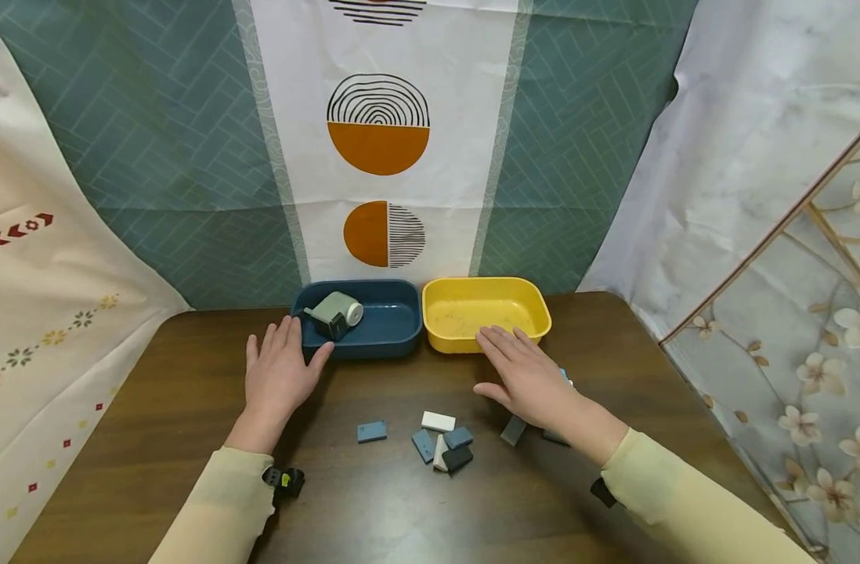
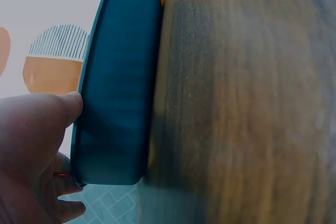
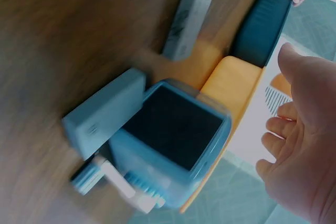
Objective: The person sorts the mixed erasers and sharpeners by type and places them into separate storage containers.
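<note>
My left hand is at the left front corner of a dark blue bin, fingers extended and thumb spread. In the left wrist view the thumb appears to touch the bin's rim. Inside the bin lies a grey-green object with a white round end and a dark square part. My right hand hovers by the front right of a yellow bin, fingers fairly straight, holding nothing. Partly hidden under it in the head view is a blue object with a black panel, beside a grey block.
Several small blocks lie mid-table, among them a white block, a blue block and a black block. A dark grey block sits below the right hand. A patterned cloth hangs behind the bins.
</note>
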A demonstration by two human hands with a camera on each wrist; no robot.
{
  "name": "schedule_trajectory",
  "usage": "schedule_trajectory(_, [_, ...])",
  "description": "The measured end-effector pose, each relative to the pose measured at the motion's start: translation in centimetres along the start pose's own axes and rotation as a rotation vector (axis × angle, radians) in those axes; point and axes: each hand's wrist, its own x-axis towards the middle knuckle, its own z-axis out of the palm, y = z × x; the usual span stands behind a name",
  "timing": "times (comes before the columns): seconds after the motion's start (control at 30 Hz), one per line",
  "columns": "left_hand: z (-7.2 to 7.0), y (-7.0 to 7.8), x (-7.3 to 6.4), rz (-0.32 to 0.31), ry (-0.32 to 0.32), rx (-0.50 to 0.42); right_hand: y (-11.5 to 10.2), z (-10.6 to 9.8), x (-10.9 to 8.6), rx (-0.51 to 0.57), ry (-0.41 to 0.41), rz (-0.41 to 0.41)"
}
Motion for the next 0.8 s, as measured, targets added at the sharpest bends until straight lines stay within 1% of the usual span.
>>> schedule_trajectory(0.13, [0.0,-0.2,0.0,-0.008,-0.009,0.000,0.8,0.0,-0.9,-0.010,0.024,-0.008])
schedule_trajectory(0.33, [-0.1,-0.2,0.0,-0.002,-0.006,-0.003,1.4,0.1,-2.1,-0.011,0.057,-0.012])
schedule_trajectory(0.6, [-0.1,-0.1,0.0,0.005,0.008,0.006,2.0,-0.2,-3.0,-0.028,0.065,-0.015])
schedule_trajectory(0.8, [-0.1,-0.1,0.0,0.004,0.002,-0.004,2.6,-0.2,-3.8,-0.025,0.069,-0.006])
